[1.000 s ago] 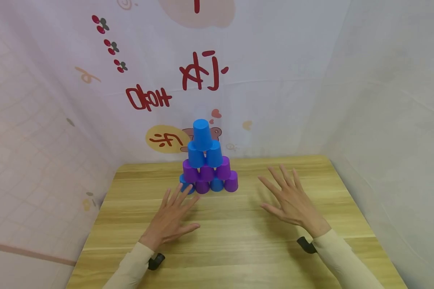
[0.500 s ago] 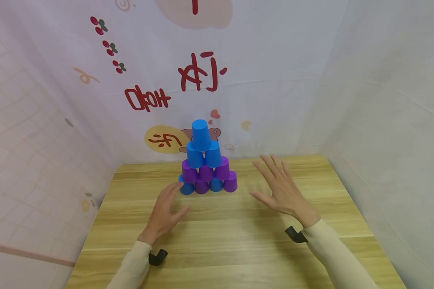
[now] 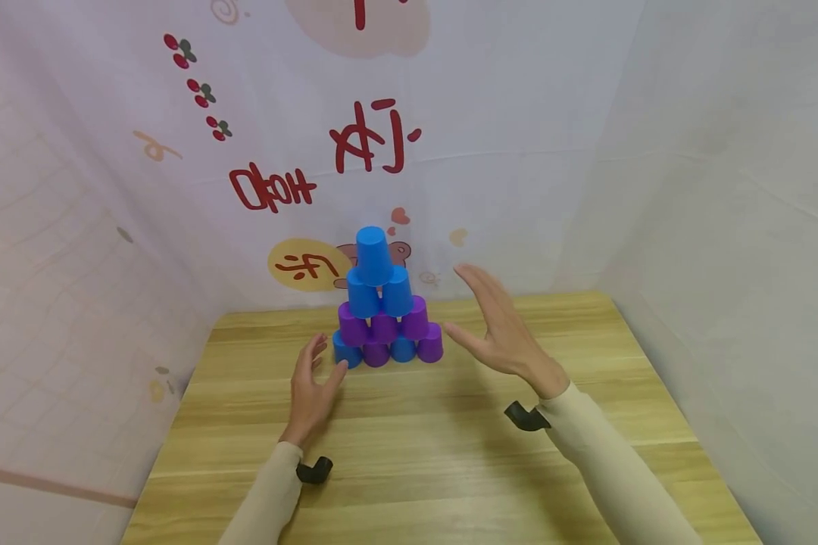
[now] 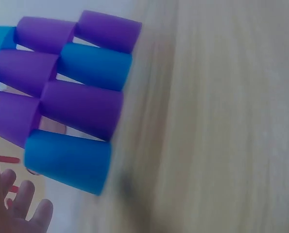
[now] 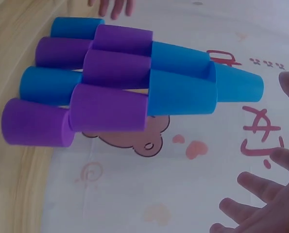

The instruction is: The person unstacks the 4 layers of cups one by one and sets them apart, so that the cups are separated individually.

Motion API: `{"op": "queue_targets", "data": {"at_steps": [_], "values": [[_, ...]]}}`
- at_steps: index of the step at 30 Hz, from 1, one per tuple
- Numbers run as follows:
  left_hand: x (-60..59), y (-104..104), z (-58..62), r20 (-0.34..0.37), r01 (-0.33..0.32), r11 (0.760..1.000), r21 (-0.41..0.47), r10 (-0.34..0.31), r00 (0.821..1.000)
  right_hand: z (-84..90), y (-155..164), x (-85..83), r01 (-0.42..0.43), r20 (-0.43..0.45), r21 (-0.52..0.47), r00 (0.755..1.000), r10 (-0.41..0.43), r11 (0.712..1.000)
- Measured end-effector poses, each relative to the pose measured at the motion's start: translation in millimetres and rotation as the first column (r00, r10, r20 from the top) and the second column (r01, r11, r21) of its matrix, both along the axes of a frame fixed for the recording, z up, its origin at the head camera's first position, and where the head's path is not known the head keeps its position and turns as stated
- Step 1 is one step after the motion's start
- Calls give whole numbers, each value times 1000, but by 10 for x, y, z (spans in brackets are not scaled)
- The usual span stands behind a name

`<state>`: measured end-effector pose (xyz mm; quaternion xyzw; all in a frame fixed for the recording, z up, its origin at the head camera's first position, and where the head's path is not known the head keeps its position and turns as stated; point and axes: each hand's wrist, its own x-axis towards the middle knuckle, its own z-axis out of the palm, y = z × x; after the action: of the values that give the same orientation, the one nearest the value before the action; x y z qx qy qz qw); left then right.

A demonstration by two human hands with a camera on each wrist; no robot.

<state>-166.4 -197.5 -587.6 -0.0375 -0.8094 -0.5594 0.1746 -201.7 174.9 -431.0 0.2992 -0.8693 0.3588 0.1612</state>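
Head view shows the pyramid (image 3: pixel 385 306) complete at the far middle of the table (image 3: pixel 450 469): four cups at the base, three above, two above those, and one blue cup (image 3: pixel 373 255) on top, all upside down. By that layout, stacking appears finished; nothing loose lies beside it, and whatever comes after is not yet begun. Your left hand (image 3: pixel 311 390) stands on edge just beside the blue base cup (image 3: pixel 347 353) at the left corner, fingers straight to lightly bent and holding nothing; whether a fingertip touches that cup cannot be judged, as the left wrist view is blurred. Your right hand (image 3: pixel 497 333) is raised to the right of the pyramid, level with its lower rows, fingers extended, thumb spread, clear of the cups and empty.
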Motion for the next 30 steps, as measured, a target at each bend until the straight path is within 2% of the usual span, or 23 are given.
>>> {"op": "queue_targets", "data": {"at_steps": [6,11,18,30], "values": [[-138,13,-162,63,-20,998,67,16,998,133,-174,-86,-12,95,-93,995,21,996],[-204,12,-273,106,-20,996,84,11,994,201,-290,-151,-24,118,-152,992,42,988],[-291,43,-375,102,-29,994,102,19,995,264,-393,-250,-26,144,-186,988,53,982],[-388,179,-371,102,-92,976,197,73,992,398,-497,-331,-24,223,-221,972,75,975]]}}
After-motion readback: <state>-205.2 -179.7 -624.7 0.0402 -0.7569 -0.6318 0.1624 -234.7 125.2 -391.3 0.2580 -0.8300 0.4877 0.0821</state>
